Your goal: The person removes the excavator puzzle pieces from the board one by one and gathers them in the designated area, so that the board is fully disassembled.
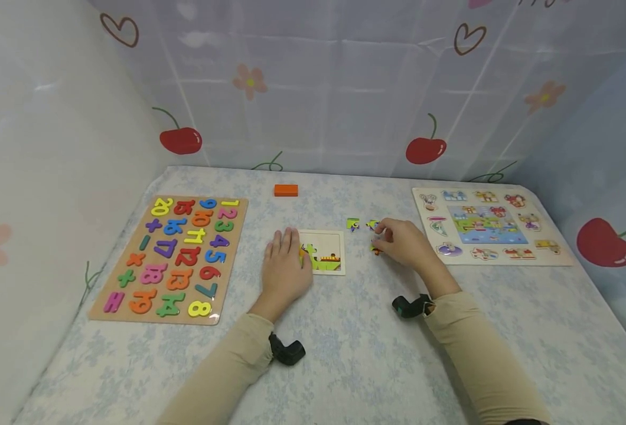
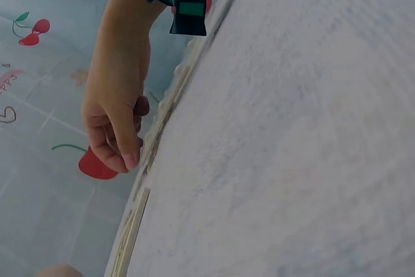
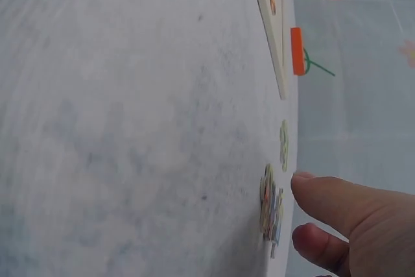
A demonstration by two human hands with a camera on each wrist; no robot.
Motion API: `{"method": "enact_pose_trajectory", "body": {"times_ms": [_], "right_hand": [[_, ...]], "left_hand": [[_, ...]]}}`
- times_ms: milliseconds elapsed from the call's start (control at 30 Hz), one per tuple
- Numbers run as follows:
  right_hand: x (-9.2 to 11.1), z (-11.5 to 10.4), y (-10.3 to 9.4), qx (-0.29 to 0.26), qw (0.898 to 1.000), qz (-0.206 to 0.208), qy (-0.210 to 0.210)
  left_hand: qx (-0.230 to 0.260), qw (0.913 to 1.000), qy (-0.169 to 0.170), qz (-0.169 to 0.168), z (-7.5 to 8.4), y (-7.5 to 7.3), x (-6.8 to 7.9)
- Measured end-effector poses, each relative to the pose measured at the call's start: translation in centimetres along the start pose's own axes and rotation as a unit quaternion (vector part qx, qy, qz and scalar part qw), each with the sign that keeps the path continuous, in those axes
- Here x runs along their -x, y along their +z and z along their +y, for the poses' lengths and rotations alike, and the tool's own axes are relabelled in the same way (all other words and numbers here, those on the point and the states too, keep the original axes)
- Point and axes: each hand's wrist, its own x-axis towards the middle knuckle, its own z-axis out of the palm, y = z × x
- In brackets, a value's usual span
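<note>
My left hand [image 1: 287,268] lies with fingers extended over the left edge of a small framed jigsaw board [image 1: 343,251], covering part of it. Green scenery pieces [image 1: 311,250] sit inside the frame, beside its pale bare base. To the right of the board, my right hand [image 1: 406,242] is over loose jigsaw pieces, its fingers loosely bent. Thumb and finger are apart in the right wrist view, with pieces [image 3: 268,205] on the table beside them. One green piece [image 1: 352,224] lies nearer the board; another [image 1: 375,250] shows below the right thumb.
On the left is a wooden number board [image 1: 237,248] filled with coloured numerals and signs. An orange block [image 1: 286,190] lies toward the back. At the right stands out a pale picture puzzle board [image 1: 564,260]. Patterned curtains [image 1: 318,106] enclose the table.
</note>
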Motion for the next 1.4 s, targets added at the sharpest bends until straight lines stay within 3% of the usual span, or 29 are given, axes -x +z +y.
{"method": "enact_pose_trajectory", "body": {"times_ms": [233,767,1000,1233,1400], "right_hand": [[-0.4,-2.2,0.8,-0.061,0.998,-0.02,-0.023],[-2.9,-9.0,4.4,-0.055,0.99,-0.083,-0.102],[-3.3,-10.0,5.5,-0.044,0.987,-0.078,-0.13],[-3.3,-10.4,5.9,-0.048,0.989,-0.075,-0.121],[-3.4,-10.4,6.1,-0.084,0.987,-0.078,-0.111]], "left_hand": [[0.007,0.9998,-0.006,-0.016,-0.4,-0.1,0.2],[0.0,0.9999,0.011,-0.013,-0.9,-0.4,0.5],[-0.009,0.9996,0.018,-0.018,-0.9,-0.3,0.6],[-0.01,0.9996,0.023,-0.013,-1.0,-0.2,0.6],[-0.01,0.9996,0.022,-0.013,-1.1,-0.2,0.6]]}}
